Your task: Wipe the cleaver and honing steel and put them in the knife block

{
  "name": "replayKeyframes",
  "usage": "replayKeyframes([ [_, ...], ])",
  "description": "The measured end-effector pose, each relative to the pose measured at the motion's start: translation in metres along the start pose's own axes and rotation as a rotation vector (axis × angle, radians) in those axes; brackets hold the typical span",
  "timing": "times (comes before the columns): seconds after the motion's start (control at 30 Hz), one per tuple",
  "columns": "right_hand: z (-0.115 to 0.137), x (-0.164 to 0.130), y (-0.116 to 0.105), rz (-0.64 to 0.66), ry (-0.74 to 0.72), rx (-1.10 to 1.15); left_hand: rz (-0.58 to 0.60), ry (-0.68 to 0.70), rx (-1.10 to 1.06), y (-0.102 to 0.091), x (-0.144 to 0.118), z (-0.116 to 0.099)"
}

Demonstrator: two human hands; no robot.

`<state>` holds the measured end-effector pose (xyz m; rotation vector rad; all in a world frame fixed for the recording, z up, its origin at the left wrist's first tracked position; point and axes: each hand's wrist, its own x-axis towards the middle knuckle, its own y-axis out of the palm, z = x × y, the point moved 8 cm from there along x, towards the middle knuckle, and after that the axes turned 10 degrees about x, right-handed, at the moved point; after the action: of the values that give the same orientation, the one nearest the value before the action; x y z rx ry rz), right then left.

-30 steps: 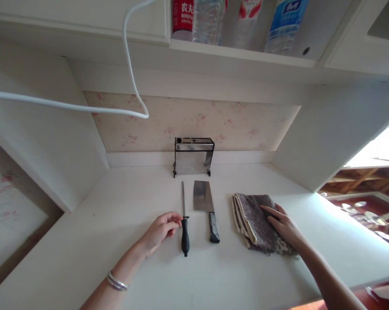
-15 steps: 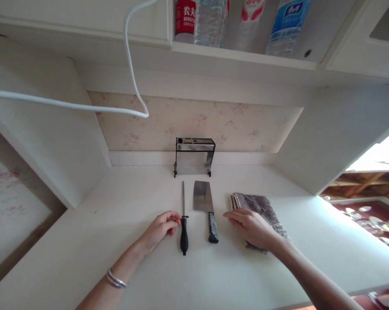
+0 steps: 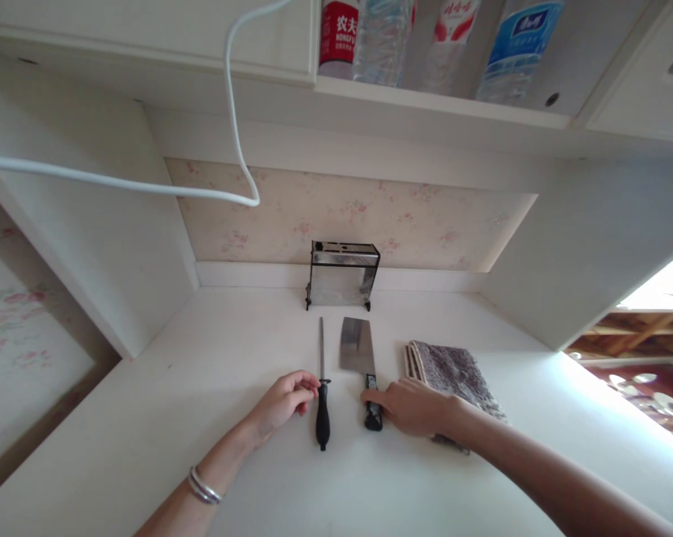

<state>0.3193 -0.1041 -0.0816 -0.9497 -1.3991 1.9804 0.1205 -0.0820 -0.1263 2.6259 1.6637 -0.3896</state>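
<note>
A cleaver (image 3: 357, 347) lies flat on the white countertop (image 3: 291, 492), its broad blade pointing away from me. My right hand (image 3: 411, 405) has its fingers across the cleaver's dark, worn handle, closed on it from the right. To the left lies a honing steel (image 3: 323, 421) with a black handle and a thin rod. Beside its guard rests my left hand (image 3: 285, 399), loosely curled, with thumb and fingers apart and nothing held; the fingertips come right up to the steel. A folded grey-brown towel (image 3: 453, 373) lies partly behind my right hand and forearm.
A metal knife block (image 3: 344, 257) stands near the back wall. Bottles (image 3: 339, 33) sit in the open cabinet overhead. A white cable (image 3: 232, 112) hangs across the upper left. Side panels (image 3: 610, 224) bound the counter, and dishes show low at the right.
My right hand has moved left from over the towel onto the cleaver's handle. My left hand stays by the honing steel. The whole view has shifted slightly.
</note>
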Motion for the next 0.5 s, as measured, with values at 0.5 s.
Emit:
replayKeyframes([
  [0.5, -0.053, -0.035, -0.138, -0.688, 0.327, 0.744, 0.068, 0.031, 0.054, 0.006, 0.0, -0.001],
])
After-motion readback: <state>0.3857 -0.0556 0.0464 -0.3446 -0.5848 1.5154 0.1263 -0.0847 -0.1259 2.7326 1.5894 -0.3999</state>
